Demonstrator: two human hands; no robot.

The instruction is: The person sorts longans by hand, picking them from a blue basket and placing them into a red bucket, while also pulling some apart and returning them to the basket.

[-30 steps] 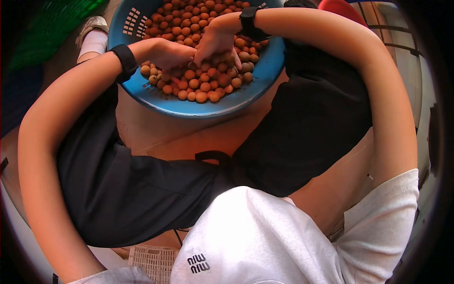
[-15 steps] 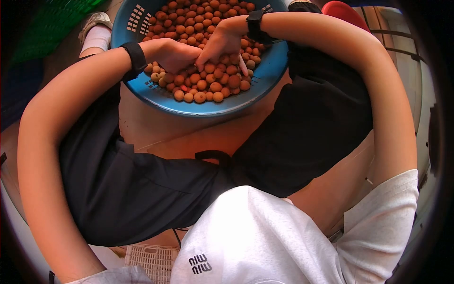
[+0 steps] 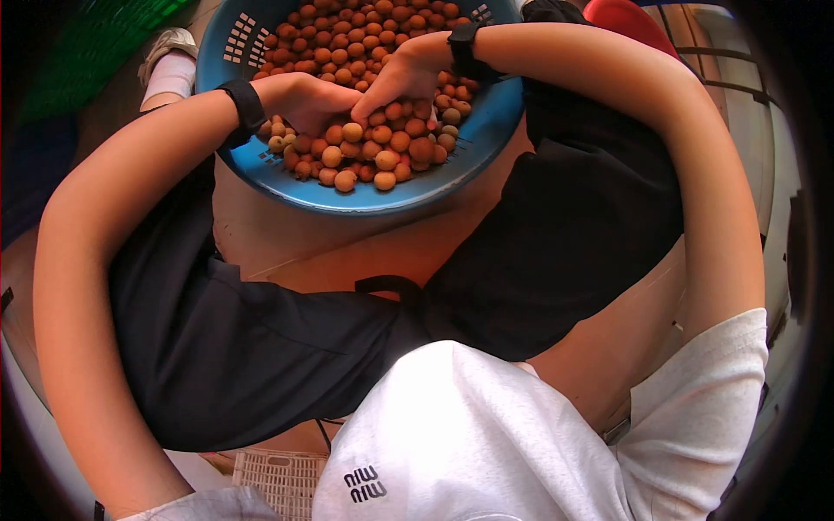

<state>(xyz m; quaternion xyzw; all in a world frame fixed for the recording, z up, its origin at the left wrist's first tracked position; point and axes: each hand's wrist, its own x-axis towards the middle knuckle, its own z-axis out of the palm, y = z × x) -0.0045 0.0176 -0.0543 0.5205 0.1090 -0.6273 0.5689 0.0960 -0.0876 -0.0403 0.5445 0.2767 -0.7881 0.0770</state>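
A blue plastic basket with slotted sides holds a heap of small round brown fruits. Both my hands are in the heap near its front part, thumbs close together. My left hand reaches in from the left, its fingertips buried among the fruits. From the right comes my right hand, its fingers also sunk in the pile. Fruits lie against both palms and in front of them, but how the fingers are bent is hidden. Each wrist wears a black band.
My legs in black trousers lie either side of the basket. Behind me stands a pale lattice crate. Green mesh is at the upper left, a red round object at the upper right.
The fruits in front of my hands have shifted, with paler ones now on top. The basket and both hands sit slightly further left in view.
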